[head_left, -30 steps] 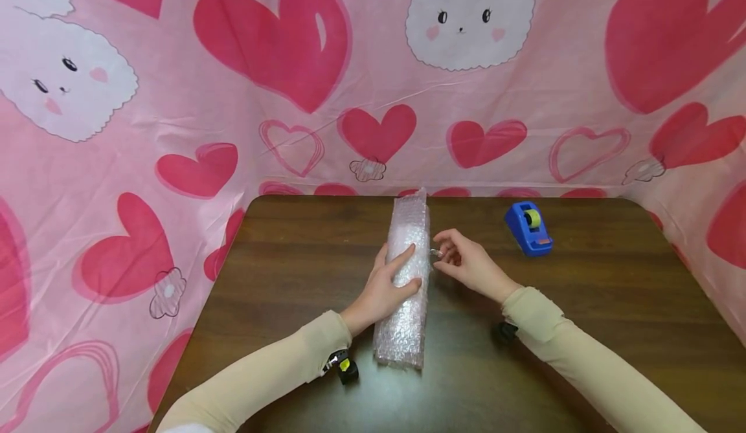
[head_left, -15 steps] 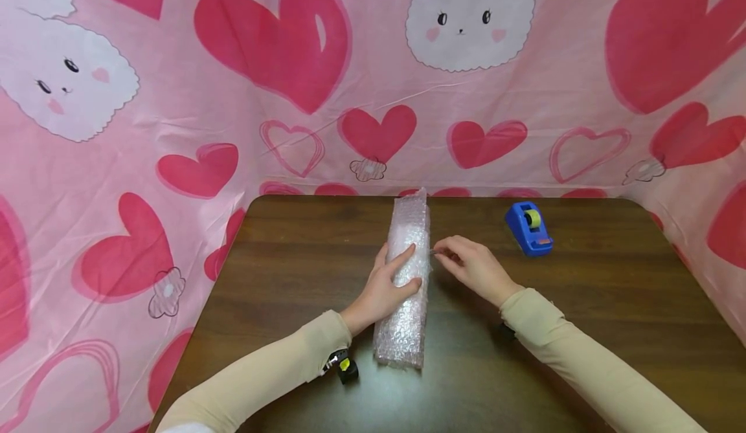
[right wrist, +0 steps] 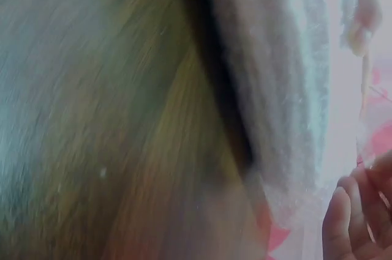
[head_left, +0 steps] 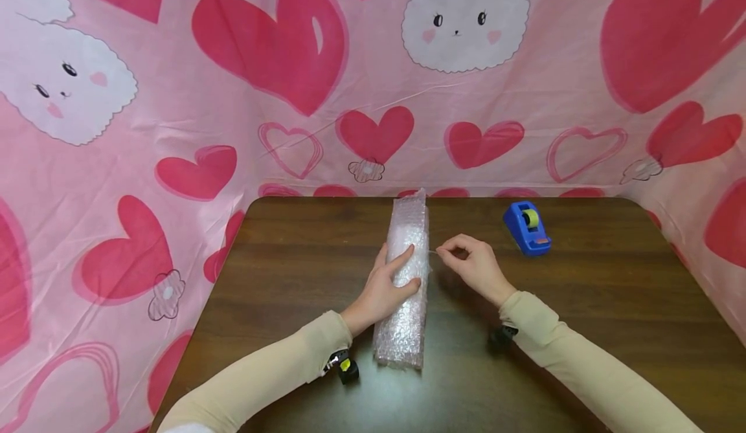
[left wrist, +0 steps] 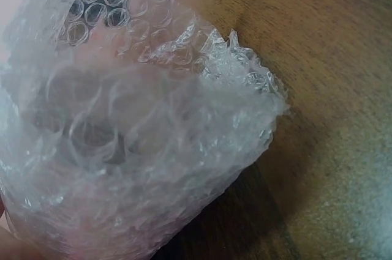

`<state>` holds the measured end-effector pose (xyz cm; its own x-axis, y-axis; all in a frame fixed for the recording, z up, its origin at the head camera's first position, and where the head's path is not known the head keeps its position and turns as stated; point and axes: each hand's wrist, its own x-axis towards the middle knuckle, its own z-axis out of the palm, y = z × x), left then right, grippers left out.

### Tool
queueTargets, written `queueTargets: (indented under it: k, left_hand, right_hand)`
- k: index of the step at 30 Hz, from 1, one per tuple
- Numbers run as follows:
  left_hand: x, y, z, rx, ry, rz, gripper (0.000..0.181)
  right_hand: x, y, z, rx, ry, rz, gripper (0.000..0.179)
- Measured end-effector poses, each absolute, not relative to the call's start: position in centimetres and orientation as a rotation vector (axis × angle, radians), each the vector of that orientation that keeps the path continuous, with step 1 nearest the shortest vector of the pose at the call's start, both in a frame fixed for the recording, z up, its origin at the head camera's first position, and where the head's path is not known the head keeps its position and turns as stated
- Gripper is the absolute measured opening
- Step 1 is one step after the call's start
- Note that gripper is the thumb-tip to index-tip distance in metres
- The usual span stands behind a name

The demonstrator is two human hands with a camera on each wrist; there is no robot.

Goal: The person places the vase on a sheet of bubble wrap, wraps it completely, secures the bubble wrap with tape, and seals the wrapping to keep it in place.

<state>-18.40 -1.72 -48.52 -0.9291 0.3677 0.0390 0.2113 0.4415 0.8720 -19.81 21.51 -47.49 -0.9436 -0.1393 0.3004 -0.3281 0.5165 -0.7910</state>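
A long bubble-wrapped package (head_left: 401, 336) lies on the table in the head view, pointing away from me. My left hand (head_left: 381, 290) grips it around the middle, thumb and fingers spread across its top and side. From its right edge a thin strip of clear tape (head_left: 432, 252) stretches out, and my right hand (head_left: 474, 268) pinches the end between thumb and forefinger. Close up in the left wrist view, the bubble wrap (left wrist: 159, 156) shows its folded near end. Fingers (right wrist: 337, 226) of my right hand appear at the right wrist view's lower right, beside the blurred wrap.
A blue tape dispenser (head_left: 527, 229) with a yellowish roll stands toward the back right of the dark wooden table (head_left: 291, 258). A pink curtain (head_left: 326, 83) with hearts and rabbit faces hangs behind and at both sides.
My right hand has turned and drawn slightly right, its fingertips closing into a pinch, and the strip now looks stretched straight. The left hand and package have stayed in place.
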Motion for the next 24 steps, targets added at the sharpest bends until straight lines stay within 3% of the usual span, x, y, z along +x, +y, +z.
queueTargets:
  k: [10, 17, 20, 24]
  left_hand:
    - [-18.4, -1.9, -48.4, 0.520, 2.520, 1.512, 0.067]
    - [-18.5, -1.9, -48.3, 0.533, 2.547, 1.478, 0.067]
    - [-18.5, -1.9, -48.3, 0.531, 2.544, 1.470, 0.067]
    - [-18.4, -2.1, -48.4, 0.535, 2.546, 1.457, 0.067]
  right_hand:
    - [-19.8, 21.1, -46.8, -0.033, -2.627, 1.886, 0.026]
    - [-20.0, 20.7, -46.4, -0.217, -2.523, 2.033, 0.028]
    - [-19.9, 20.5, -46.6, -0.194, -2.499, 1.972, 0.027]
    - [-19.4, 20.5, -47.0, 0.089, -2.585, 1.595, 0.017]
